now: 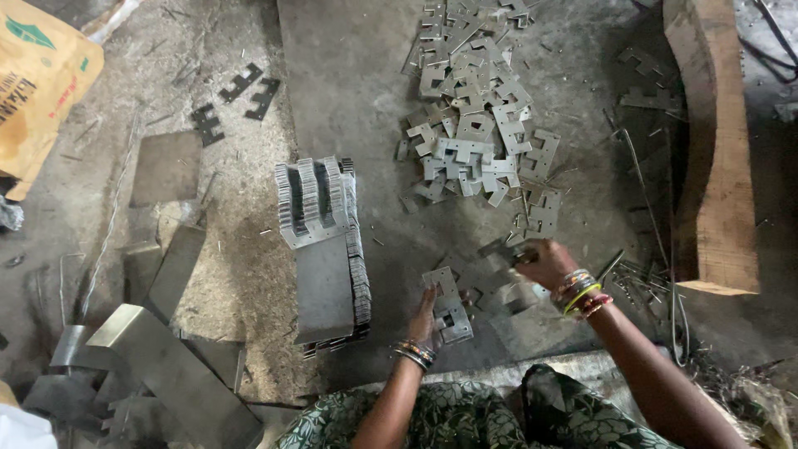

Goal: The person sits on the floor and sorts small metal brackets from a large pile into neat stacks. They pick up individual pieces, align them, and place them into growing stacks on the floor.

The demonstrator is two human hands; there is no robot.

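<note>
To your left, a neat stack of notched metal plates (320, 204) leans on a flat sheet (324, 287). Farther left you see a yellow-brown sack (37, 83) at the far corner, three dark cut-outs (237, 96) on the dusty floor (116, 191), and a square grey plate (166, 166) just beside them. Near left, bent steel offcuts (158, 366) lie in a jumble. On your right, a thick wooden beam (715, 150) runs far to near, with thin metal slivers (644, 278) beside its near end.
</note>
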